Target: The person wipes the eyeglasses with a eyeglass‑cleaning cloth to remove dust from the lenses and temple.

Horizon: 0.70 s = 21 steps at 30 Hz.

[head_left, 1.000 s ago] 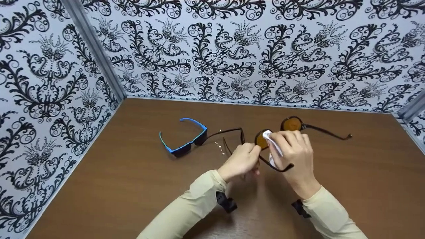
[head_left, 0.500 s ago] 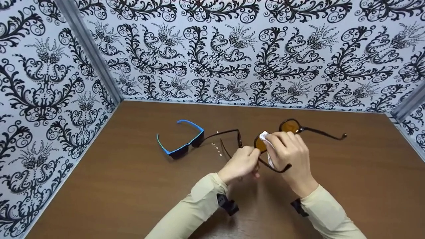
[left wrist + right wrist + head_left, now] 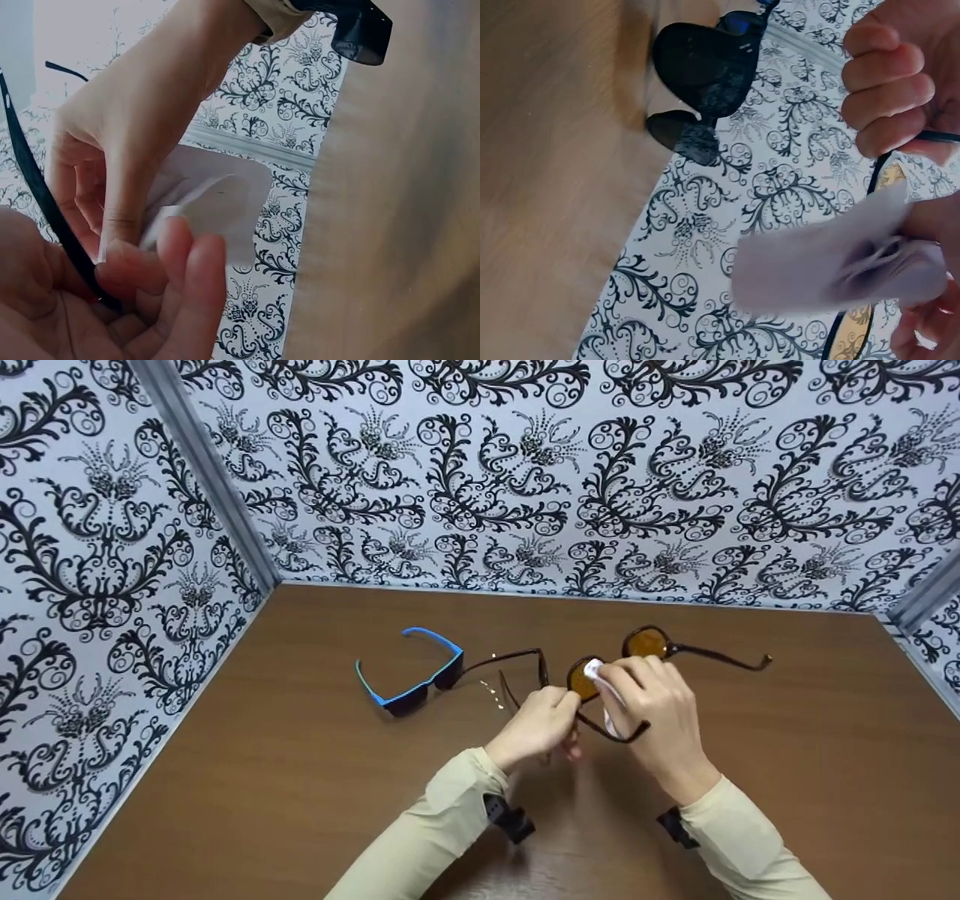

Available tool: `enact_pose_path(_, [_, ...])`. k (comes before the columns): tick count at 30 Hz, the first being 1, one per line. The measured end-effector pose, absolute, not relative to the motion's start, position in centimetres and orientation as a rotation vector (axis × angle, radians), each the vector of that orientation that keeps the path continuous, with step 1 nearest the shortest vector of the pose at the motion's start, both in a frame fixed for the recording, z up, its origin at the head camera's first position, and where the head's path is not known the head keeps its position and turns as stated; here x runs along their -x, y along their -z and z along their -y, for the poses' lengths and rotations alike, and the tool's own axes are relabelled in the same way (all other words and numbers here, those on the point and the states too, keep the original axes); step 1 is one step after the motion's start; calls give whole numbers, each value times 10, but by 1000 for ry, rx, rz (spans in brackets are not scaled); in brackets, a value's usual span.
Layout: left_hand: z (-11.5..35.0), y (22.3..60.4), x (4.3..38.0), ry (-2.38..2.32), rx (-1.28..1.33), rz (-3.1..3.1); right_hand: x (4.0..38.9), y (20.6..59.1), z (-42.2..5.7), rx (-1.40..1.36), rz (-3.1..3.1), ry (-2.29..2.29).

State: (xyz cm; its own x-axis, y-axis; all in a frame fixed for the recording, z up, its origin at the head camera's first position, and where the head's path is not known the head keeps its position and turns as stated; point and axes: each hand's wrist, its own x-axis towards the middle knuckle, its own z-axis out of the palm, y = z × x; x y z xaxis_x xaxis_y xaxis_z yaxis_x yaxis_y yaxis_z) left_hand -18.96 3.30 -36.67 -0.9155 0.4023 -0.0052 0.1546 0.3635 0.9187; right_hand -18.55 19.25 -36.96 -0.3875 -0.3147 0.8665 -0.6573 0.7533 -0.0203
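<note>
My left hand [image 3: 534, 726] grips a pair of dark-framed sunglasses with amber lenses [image 3: 646, 643] near the close lens. One temple arm [image 3: 615, 733] of that pair sticks out toward my right wrist, and the other stretches off to the right. In my right hand [image 3: 664, 720] is a thin white cloth [image 3: 802, 262], pinched between thumb and fingers and folded over the near amber lens [image 3: 580, 681]. From the left wrist view, the cloth [image 3: 225, 202] hangs loose behind the fingertips. The two hands work close together above the table.
Blue-framed sunglasses [image 3: 424, 682] with dark lenses lie open on the brown table [image 3: 300, 780]. Beside them is another dark pair [image 3: 543, 666], partly hidden by my left hand. Small light marks [image 3: 492, 694] show near its temple. Patterned walls [image 3: 510, 472] enclose the back and left.
The amber sunglasses, with both hands, have shifted slightly left. The cloth moves a little across the near lens. Both hands keep their hold, and the other sunglasses stay in place.
</note>
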Motion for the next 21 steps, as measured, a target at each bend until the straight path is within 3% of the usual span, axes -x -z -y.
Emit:
enact_pose_path(11, [-34, 368, 190, -1609, -480, -2358, 181, 376, -193, -879, 2048, -575])
enact_pose_path(21, [-26, 374, 194, -1660, -425, -2372, 173, 366, -207, -608, 2047, -583])
